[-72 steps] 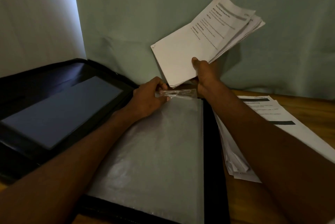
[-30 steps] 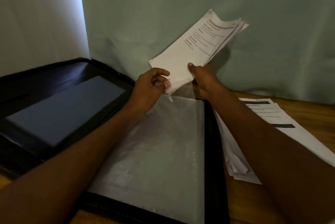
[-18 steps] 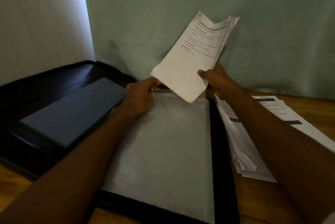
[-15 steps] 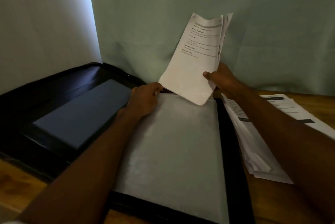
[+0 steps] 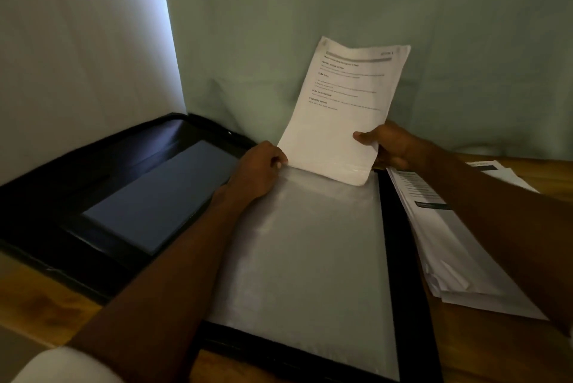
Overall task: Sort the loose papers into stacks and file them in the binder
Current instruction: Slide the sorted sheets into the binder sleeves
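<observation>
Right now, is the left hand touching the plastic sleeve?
Touching. The head view shows the left hand pinching the plastic sleeve at its top left corner while the right hand holds the paper stack.

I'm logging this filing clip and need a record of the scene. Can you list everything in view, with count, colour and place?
stack of papers: one, white with printed text, held upright, bottom edge at the sleeve's top opening
plastic sleeve: one, clear, lying on the binder's right half
binder: one, black, open flat on the table
panel: one, blue-grey, on the binder's left half
loose papers: one pile, white, right of the binder
table: one, brown wood
curtain: pale green, behind
left hand: pinches the sleeve's top edge
right hand: grips the stack's right edge
</observation>
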